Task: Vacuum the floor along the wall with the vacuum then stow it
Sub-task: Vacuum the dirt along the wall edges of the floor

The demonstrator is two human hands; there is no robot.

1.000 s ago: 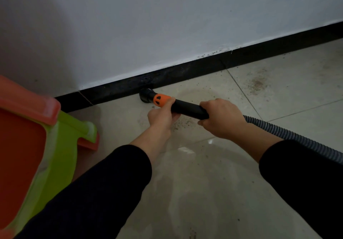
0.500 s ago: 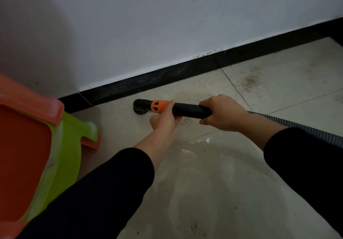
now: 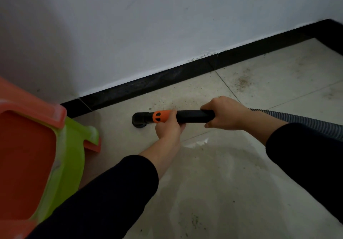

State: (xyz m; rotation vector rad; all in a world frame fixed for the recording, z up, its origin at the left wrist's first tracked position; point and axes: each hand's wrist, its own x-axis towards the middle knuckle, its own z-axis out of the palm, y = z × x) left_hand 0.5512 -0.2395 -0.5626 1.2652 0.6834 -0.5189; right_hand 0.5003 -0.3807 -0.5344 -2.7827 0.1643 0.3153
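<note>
The vacuum wand (image 3: 193,116) is a black tube with an orange collar (image 3: 160,116) and a round black nozzle (image 3: 139,119) resting on the tiled floor, a short way out from the black skirting board (image 3: 167,79). My left hand (image 3: 168,127) grips the wand just behind the orange collar. My right hand (image 3: 225,113) holds the rear end of the tube, where the grey ribbed hose (image 3: 304,122) leaves to the right. Brown crumbs and dust (image 3: 242,82) lie on the tile farther right, near the wall.
A green and orange plastic stool (image 3: 72,145) lies tipped over at the left, close to the nozzle and the wall. The white wall (image 3: 148,25) rises behind the skirting. Pale floor tiles (image 3: 222,192) stretch toward me, with a few specks.
The nozzle has been pulled away from the skirting board toward me and a little to the left. Both hands kept their grip on the wand.
</note>
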